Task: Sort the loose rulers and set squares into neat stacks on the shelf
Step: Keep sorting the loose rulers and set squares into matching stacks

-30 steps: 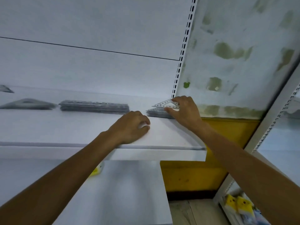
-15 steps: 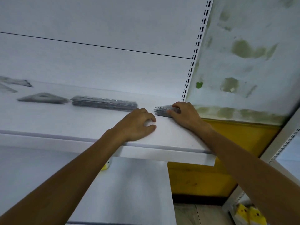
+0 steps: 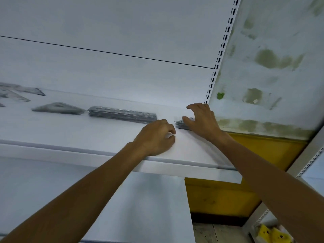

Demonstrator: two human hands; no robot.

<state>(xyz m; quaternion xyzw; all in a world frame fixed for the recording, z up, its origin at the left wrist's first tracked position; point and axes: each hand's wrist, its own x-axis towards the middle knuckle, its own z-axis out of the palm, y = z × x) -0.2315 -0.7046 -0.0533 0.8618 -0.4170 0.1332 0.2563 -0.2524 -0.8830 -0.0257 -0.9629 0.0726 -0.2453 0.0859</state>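
Observation:
On the white shelf [image 3: 52,134] a small stack of clear set squares [image 3: 180,125] lies at the right end. My right hand [image 3: 201,120] hovers over it with fingers spread, thumb at the stack's top, holding nothing. My left hand [image 3: 156,137] rests loosely curled on the shelf just left of that stack, with nothing visible in it. A stack of straight rulers [image 3: 122,114] lies further left, then a pile of triangular set squares [image 3: 57,108]. Loose set squares [image 3: 21,92] lie scattered at the far left.
A slotted upright [image 3: 220,53] marks the shelf's right end, beside a stained wall [image 3: 271,58] with a yellow base. A lower white shelf [image 3: 140,207] sits beneath. Yellow packets [image 3: 270,234] lie at the bottom right on a neighbouring rack.
A second ago my right hand held a set square above the right-hand stack. It laid it down, and the fingers have now lifted and spread. My left hand has stayed in place.

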